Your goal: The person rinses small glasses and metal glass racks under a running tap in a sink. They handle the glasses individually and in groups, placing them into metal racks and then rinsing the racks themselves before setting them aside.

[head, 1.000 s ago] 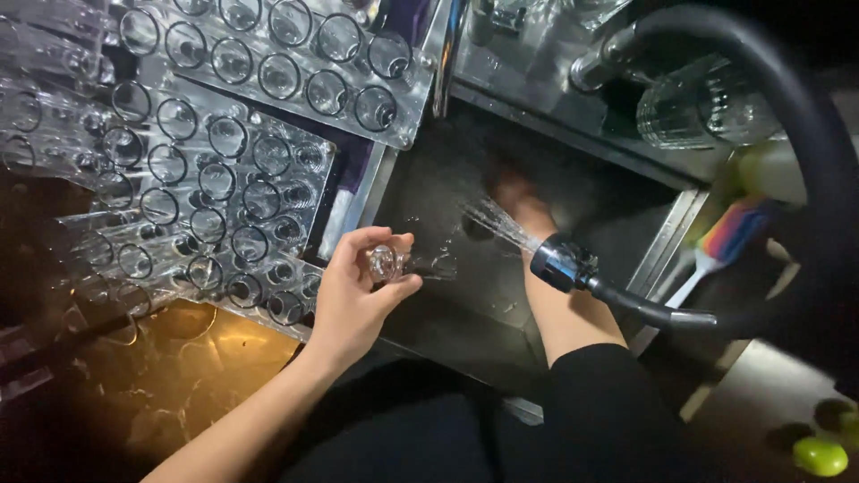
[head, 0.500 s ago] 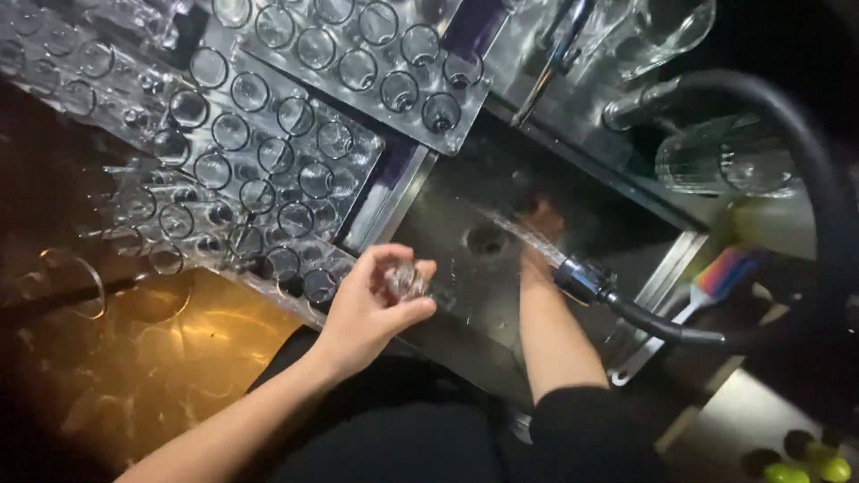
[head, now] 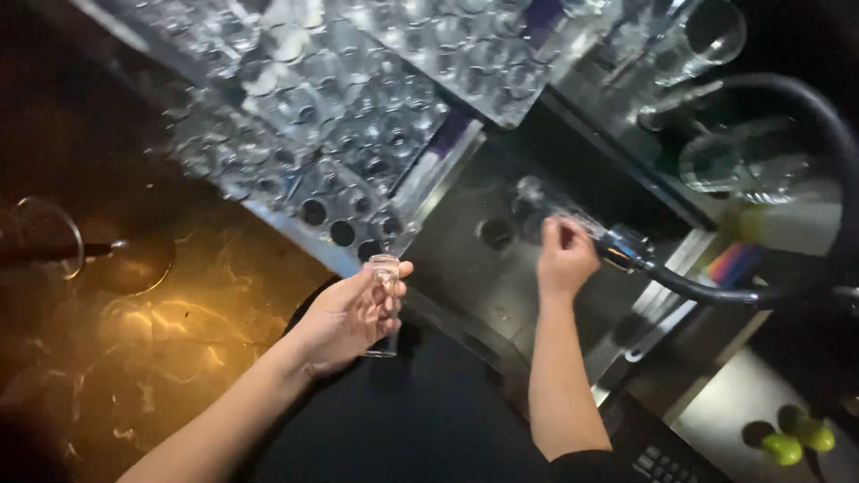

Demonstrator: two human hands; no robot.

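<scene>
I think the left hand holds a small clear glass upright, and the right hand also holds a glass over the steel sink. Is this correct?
Not quite. The head view shows the left hand holding the small clear glass upright, but the right hand holds no glass: it grips the spray hose nozzle over the steel sink.

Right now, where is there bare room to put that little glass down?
The sink floor beside the drain looks bare, as does the glowing counter left of the left hand holding the glass. The racks of glasses above are crowded.
</scene>
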